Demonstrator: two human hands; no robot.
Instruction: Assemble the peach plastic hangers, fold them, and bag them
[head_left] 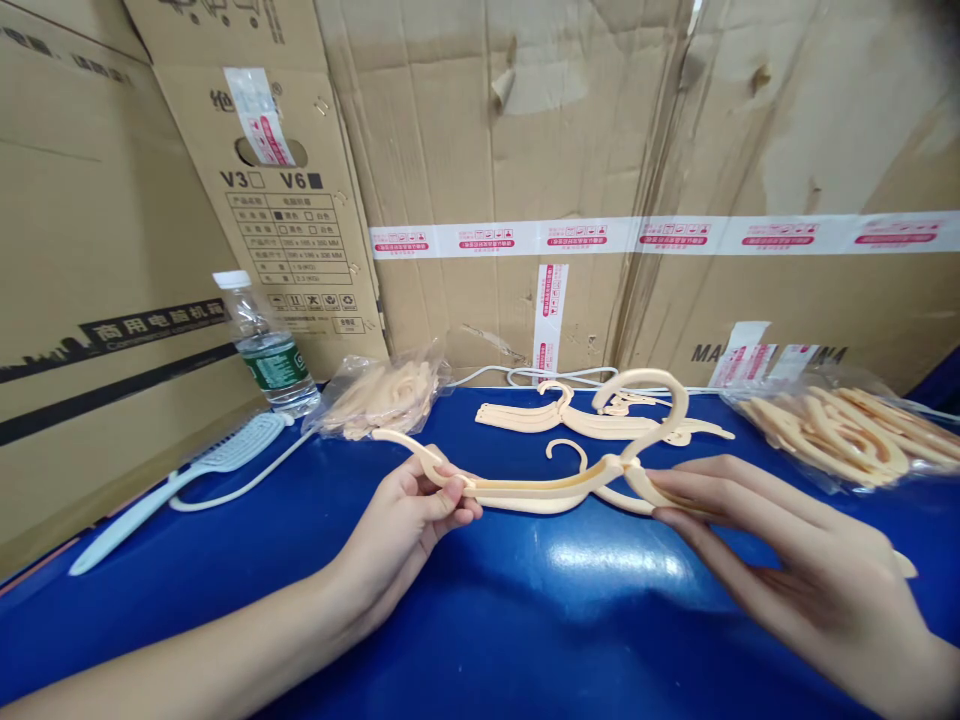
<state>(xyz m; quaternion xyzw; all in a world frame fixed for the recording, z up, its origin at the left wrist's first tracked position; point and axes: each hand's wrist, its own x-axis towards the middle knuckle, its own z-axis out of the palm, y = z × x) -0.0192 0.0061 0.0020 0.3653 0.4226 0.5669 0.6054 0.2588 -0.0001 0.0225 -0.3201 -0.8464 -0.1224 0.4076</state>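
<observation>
Blue brush [244, 445]: lies on the table [480, 630], far left.
Left hand [416, 520]: thumb and fingers pinch one end of the hanger [540, 493].
Hanger: up above the table, between both hands.
Right hand [810, 550]: thumb and fingers pinch its other side.

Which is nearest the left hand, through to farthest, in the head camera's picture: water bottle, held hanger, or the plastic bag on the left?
1. Held hanger: gripped by the left hand.
2. Plastic bag: just beyond, slightly left.
3. Water bottle: farther left, past the bag.
</observation>
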